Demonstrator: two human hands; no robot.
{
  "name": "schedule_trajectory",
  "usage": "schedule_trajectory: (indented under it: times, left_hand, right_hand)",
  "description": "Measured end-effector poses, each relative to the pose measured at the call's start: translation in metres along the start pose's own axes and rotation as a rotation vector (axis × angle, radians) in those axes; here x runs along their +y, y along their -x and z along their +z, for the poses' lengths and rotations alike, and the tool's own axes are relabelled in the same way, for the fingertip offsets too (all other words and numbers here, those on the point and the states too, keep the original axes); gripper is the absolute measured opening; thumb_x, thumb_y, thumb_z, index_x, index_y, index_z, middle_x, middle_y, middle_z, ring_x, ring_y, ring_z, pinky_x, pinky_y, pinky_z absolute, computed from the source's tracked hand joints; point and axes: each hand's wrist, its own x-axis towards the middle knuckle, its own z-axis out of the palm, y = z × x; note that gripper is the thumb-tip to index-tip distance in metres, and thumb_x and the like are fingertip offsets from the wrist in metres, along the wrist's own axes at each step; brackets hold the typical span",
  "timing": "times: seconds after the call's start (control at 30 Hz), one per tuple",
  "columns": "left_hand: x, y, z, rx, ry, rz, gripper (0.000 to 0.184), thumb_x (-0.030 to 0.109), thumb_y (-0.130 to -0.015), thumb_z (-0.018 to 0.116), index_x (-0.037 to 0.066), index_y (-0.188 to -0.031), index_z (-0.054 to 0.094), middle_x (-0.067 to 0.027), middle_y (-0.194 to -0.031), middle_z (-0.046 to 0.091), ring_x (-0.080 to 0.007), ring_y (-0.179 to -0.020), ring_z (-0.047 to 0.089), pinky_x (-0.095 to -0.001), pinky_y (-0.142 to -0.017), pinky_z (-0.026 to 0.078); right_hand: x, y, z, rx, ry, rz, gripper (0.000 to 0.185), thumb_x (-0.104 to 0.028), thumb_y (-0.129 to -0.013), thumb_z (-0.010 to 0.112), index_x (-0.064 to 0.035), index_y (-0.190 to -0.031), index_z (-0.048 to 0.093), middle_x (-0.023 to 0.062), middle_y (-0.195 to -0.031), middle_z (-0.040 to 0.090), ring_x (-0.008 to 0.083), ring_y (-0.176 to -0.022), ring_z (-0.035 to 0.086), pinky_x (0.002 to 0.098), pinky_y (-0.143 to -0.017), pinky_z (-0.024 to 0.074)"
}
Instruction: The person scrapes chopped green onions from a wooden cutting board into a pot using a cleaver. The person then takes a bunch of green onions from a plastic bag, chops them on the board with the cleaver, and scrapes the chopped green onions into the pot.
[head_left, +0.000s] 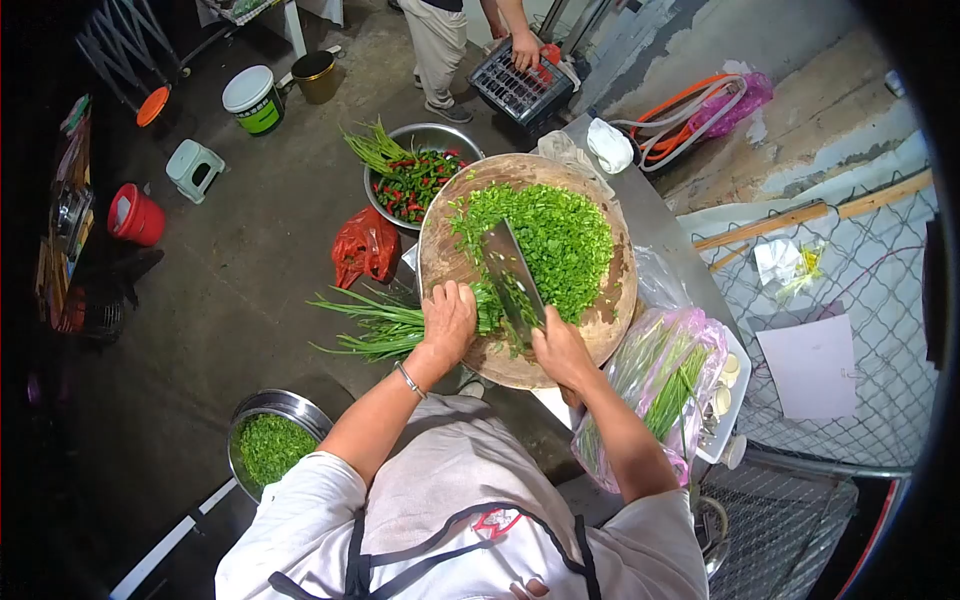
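Observation:
My right hand [562, 350] grips a cleaver [512, 275], its broad blade standing on the round wooden chopping board [450, 210]. Just left of the blade, my left hand [449, 315] presses down on a bunch of green onions [375, 325], fingers curled over it. The long green ends stick out past the board's left edge. A large heap of chopped green onions [555, 240] covers the upper part of the board. Small cut bits cling to the blade. The cleaver's handle is mostly hidden in my right fist.
A metal bowl [372, 192] of red and green peppers and a red plastic bag [365, 246] sit left of the board. Bagged green onions [675, 385] lie right. A pot of chopped greens [272, 447] stands lower left. Another person's hand [525, 50] touches a black crate [518, 82].

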Motion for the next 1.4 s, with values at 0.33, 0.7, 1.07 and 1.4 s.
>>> schedule_trajectory:
  times: [0.33, 0.7, 1.07, 1.4]
  left_hand:
    - [0.006, -0.010, -0.009, -0.006, 0.095, 0.011, 0.072, 0.024, -0.059, 0.095, 0.003, -0.112, 0.051, -0.0153, -0.109, 0.052, -0.0352, -0.104, 0.056, -0.0466, -0.082, 0.052]
    - [0.002, -0.002, -0.020, 0.122, 0.044, 0.170, 0.092, 0.029, -0.075, 0.079, -0.011, -0.148, 0.039, -0.0229, -0.128, 0.056, -0.0340, -0.112, 0.055, -0.0466, -0.097, 0.044]
    - [0.026, -0.005, 0.010, 0.174, -0.214, 0.069, 0.053, 0.017, -0.094, 0.050, -0.009, -0.140, 0.051, -0.0247, -0.131, 0.056, -0.0311, -0.113, 0.055, -0.0468, -0.095, 0.043]
    - [0.021, -0.003, 0.011, 0.181, -0.101, 0.064, 0.057, 0.016, -0.093, 0.050, -0.011, -0.143, 0.047, -0.0262, -0.133, 0.055, -0.0340, -0.117, 0.054, -0.0457, -0.101, 0.042]
  right_hand:
    - [0.012, 0.003, 0.023, 0.004, -0.055, 0.100, 0.037, -0.021, -0.098, 0.058, 0.0030, -0.123, 0.046, 0.0333, -0.092, 0.067, 0.0546, -0.088, 0.065, 0.0604, -0.079, 0.0500]
    - [-0.033, 0.052, -0.064, 0.042, 0.047, 0.007, 0.028, -0.015, -0.098, 0.056, 0.0037, -0.114, 0.044, 0.0356, -0.083, 0.065, 0.0564, -0.081, 0.064, 0.0626, -0.074, 0.0488]
    - [-0.037, 0.020, -0.059, -0.218, 0.120, 0.095, 0.032, -0.013, -0.096, 0.056, 0.0083, -0.117, 0.046, 0.0390, -0.088, 0.064, 0.0573, -0.092, 0.062, 0.0598, -0.081, 0.0475]
    - [0.019, -0.009, 0.030, 0.110, -0.031, 0.002, 0.046, -0.021, -0.099, 0.056, 0.0090, -0.132, 0.043, 0.0345, -0.084, 0.067, 0.0558, -0.082, 0.064, 0.0624, -0.074, 0.0497]
